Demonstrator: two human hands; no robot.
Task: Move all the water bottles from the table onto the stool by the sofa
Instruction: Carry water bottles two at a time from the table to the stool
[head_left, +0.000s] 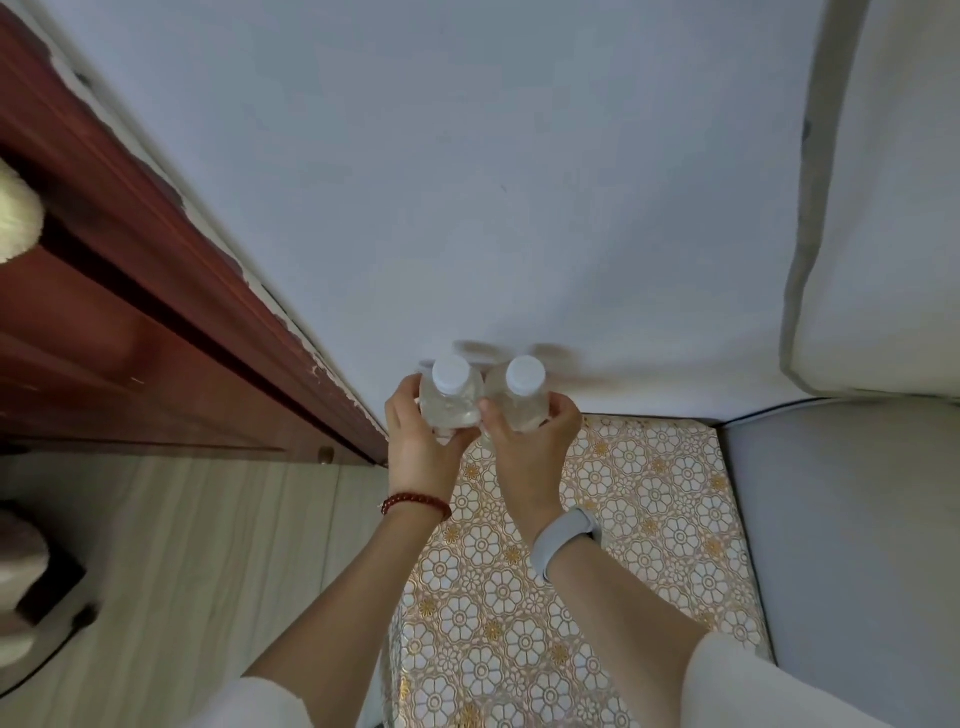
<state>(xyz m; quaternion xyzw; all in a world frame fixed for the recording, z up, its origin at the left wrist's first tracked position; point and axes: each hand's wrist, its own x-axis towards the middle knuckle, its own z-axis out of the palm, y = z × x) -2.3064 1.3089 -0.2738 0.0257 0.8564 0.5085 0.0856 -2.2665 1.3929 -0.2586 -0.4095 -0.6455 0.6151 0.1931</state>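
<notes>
Two clear water bottles with white caps stand upright side by side at the far edge of the stool, which has a gold floral cover. My left hand wraps around the left bottle. The right bottle is gripped by my right hand. The bottles touch each other close to the wall. Whether their bases rest on the stool top is hidden by my hands.
A grey sofa seat and its pale cushion border the stool on the right. A red-brown wooden door frame runs along the left. Pale wood floor lies to the left of the stool.
</notes>
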